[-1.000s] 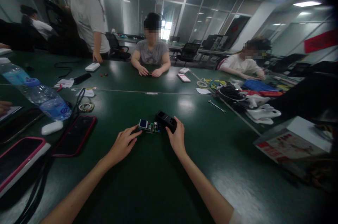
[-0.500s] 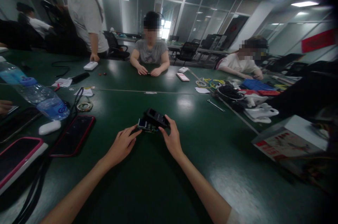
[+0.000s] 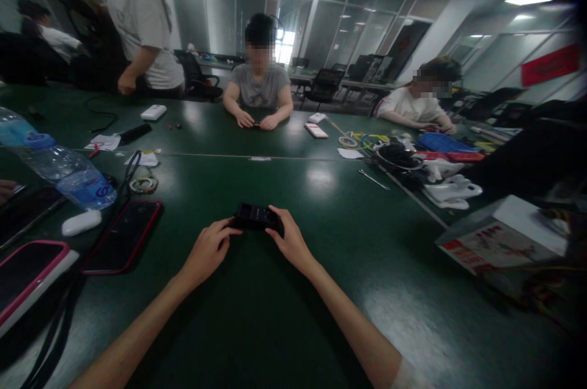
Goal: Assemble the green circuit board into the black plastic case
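Black rectangular plastic casing (image 3: 257, 216) located at mid-table, between both hands, above dark green tabletop (image 3: 257, 315). Its right end is gripped between thumb and fingers of the right hand (image 3: 293, 243). Its left end is met by the fingertips of the left hand (image 3: 208, 248), narrowly spaced; whether it is pinched there cannot be told. Red-edged black phone (image 3: 125, 236) noted to the left; slim metal wrench (image 3: 373, 180) lying to the right, beyond the hands.

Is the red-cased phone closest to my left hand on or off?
Screen off, it seems: the red-cased phone lies face up, its display dark with nothing lit.
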A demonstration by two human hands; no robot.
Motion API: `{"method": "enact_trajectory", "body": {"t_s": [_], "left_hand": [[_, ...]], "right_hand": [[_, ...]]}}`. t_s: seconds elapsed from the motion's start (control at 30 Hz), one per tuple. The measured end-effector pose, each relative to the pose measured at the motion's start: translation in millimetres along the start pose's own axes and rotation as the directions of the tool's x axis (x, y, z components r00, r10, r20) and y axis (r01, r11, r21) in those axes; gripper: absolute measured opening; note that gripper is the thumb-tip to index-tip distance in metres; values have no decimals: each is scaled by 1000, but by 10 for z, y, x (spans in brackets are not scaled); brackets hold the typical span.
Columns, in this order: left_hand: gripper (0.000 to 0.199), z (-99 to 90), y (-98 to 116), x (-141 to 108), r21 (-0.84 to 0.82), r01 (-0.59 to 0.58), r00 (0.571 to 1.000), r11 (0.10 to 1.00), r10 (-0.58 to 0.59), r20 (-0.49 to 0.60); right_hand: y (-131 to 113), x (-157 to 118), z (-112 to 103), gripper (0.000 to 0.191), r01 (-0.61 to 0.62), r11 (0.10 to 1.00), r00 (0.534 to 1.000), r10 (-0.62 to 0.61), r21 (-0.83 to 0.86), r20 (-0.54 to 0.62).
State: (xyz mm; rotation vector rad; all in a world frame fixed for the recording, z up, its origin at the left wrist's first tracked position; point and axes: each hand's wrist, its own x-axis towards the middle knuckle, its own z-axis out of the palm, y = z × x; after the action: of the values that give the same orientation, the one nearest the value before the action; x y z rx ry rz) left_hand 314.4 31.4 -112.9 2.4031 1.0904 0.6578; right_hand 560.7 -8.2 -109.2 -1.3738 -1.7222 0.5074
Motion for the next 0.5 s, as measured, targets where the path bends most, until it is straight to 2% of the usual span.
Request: {"method": "enact_trajectory", "body": {"t_s": [0.13,0.23,0.37,0.5], "left_hand": [[21,-19,-34,19,-231,132,988,964,-148,-51],[33,-22,-40,28,-346,205,967,916,-244,-71],[57,-27,-24,24,-340,215,973,915,-232,-10],[64,-30,-36,26,-277,233,972,932,-231,39]], "right_hand": [[69,5,16,61,-26,1000,999,26,-2,22],[52,5,-2,57,-16,999,1000,15,31,26],[-35,1,-47,49,34,998,997,-37,50,61],[-78,6,-60,42,78,995,994,-83,65,67]]}}
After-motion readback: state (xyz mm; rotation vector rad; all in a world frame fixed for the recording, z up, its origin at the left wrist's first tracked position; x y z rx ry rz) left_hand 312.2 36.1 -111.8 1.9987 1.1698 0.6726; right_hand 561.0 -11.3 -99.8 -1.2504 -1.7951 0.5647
